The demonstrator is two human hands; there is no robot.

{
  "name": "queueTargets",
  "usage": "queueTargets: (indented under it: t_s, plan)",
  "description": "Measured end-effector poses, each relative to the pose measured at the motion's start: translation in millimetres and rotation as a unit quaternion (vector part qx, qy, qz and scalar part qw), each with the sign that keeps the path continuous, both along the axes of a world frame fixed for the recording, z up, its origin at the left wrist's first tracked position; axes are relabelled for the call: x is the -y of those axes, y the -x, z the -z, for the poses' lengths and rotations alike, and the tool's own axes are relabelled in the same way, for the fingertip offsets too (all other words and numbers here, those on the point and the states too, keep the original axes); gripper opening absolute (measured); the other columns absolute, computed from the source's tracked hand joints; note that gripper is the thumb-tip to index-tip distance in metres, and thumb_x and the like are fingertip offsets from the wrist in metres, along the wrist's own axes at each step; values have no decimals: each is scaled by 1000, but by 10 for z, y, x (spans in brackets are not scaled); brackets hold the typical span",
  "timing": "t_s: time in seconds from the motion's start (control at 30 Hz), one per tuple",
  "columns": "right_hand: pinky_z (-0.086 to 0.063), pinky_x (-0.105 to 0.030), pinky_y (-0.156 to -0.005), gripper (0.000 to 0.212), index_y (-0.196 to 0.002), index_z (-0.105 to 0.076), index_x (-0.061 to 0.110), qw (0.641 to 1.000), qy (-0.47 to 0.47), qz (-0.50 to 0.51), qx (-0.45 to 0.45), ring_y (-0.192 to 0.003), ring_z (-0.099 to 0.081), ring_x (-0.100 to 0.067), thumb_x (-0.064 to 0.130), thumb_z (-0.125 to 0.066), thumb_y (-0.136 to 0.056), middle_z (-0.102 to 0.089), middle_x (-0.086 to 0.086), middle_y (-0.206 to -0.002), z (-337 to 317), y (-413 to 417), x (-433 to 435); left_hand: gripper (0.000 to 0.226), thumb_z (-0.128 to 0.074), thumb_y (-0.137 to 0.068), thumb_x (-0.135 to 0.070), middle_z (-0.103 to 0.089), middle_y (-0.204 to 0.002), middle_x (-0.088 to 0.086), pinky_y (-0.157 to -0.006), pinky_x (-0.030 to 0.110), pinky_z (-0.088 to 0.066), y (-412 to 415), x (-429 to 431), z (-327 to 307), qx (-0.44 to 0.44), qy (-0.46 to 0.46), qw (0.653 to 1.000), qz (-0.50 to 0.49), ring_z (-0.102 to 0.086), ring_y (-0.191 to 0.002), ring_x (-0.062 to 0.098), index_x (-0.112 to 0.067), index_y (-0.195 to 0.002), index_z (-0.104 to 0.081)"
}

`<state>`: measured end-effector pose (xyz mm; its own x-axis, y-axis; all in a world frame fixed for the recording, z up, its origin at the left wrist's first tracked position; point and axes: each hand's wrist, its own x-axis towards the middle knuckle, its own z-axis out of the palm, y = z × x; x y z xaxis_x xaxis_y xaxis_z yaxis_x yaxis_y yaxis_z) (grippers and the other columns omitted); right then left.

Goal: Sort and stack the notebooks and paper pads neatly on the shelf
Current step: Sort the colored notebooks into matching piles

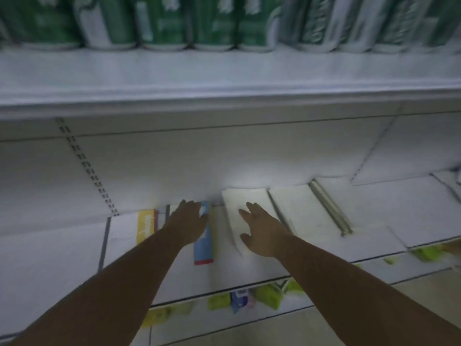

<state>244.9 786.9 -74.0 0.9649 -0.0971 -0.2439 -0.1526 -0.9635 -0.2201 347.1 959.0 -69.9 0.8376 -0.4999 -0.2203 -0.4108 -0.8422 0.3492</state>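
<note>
As arms extend, left hand (188, 218) lies flat on blue notebook (205, 245), right hand (262, 232) on pad (237, 203).

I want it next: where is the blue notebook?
Head view, left of centre on the lower shelf: the blue notebook lies partly beneath the left hand, between the yellow pad and the white pad.

Hands (188, 221) (262, 233) on shelved pads (245, 199) (white, blue)
</note>
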Motion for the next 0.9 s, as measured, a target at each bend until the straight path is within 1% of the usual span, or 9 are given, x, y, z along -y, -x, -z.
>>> queueTargets:
  t_s: [0.07, 0.13, 0.27, 0.4, 0.5, 0.57, 0.63, 0.73, 0.9]
  plan:
    - [-7, -37, -120, 68, -153, -8, 15, 998, 52, -7, -26, -148, 6, -24, 40, -39, -98, 6, -10, -160, -241, 310, 354, 61, -25, -99, -49, -17, -159, 3, -117, 36, -13, 166, 295, -216, 21, -60, 994, 85, -7, -147, 19, -17, -151, -21]
    - [-6, -39, -120, 67, -153, -10, 15, 997, 69, 14, -25, -148, 6, -25, 41, -39, -98, 6, -11, -160, -452, 689, 740, 73, -17, -92, -64, -6, -161, 1, -119, 38, -9, 384, 653, -416, 40, -108, 980, 160, -1, -148, 17, -22, -152, -14]
    - [-9, -41, -119, 65, -153, -10, 18, 992, 101, 80, 1, -148, 5, -25, 40, -39, -99, 4, -9, -160, -847, 1683, 1602, 62, -25, -99, -53, -4, -161, 0, -118, 41, -7, 1028, 1625, -912, 79, -96, 965, 232, 1, -148, 17, -23, -152, -14]
    - [-12, -42, -118, 65, -153, -11, 20, 979, 124, 158, 31, -148, 2, -26, 38, -41, -98, 1, -10, -160, -1167, 2792, 2561, 61, -25, -99, -52, 0, -161, 0, -120, 39, -3, 1912, 2807, -1378, 66, -15, 960, 272, 4, -148, 17, -25, -152, -13]
    - [-16, -43, -118, 65, -153, -12, 20, 966, 133, 217, 43, -148, -1, -28, 38, -42, -97, -2, -10, -160, -1390, 3549, 3190, 59, -28, -100, -49, -3, -161, 0, -120, 36, -3, 2603, 3607, -1568, 74, 47, 941, 328, 3, -148, 16, -25, -152, -15]
    - [-17, -44, -118, 66, -153, -12, 21, 958, 135, 248, 42, -147, -1, -28, 38, -42, -97, -4, -10, -160, -1492, 3948, 3533, 59, -28, -100, -49, -4, -161, 0, -120, 37, -4, 2974, 4007, -1608, 86, 51, 926, 365, 2, -148, 16, -25, -152, -16]
    - [-17, -44, -118, 65, -153, -11, 21, 953, 127, 271, 40, -148, -1, -27, 38, -42, -97, -4, -9, -160, -1565, 4243, 3815, 59, -27, -100, -49, -3, -161, 0, -120, 39, -4, 3224, 4333, -1606, 101, 26, 915, 389, 2, -148, 16, -25, -152, -15]
    - [-17, -43, -118, 64, -153, -13, 21, 952, 126, 277, 46, -148, 0, -27, 39, -40, -98, -3, -9, -160, -1574, 4492, 4217, 59, -26, -100, -48, -3, -161, 1, -119, 40, -5, 3377, 4841, -1581, 105, 13, 913, 393, 2, -148, 17, -24, -152, -14]
    - [-14, -43, -119, 66, -153, -12, 21, 953, 131, 273, 9, -148, 2, -26, 37, -44, -97, 0, -8, -161, -1284, 4629, 4988, 59, -26, -101, -47, -2, -161, 2, -120, 40, -8, 3453, 5814, -1346, 97, 15, 910, 403, 1, -148, 18, -22, -153, -12]
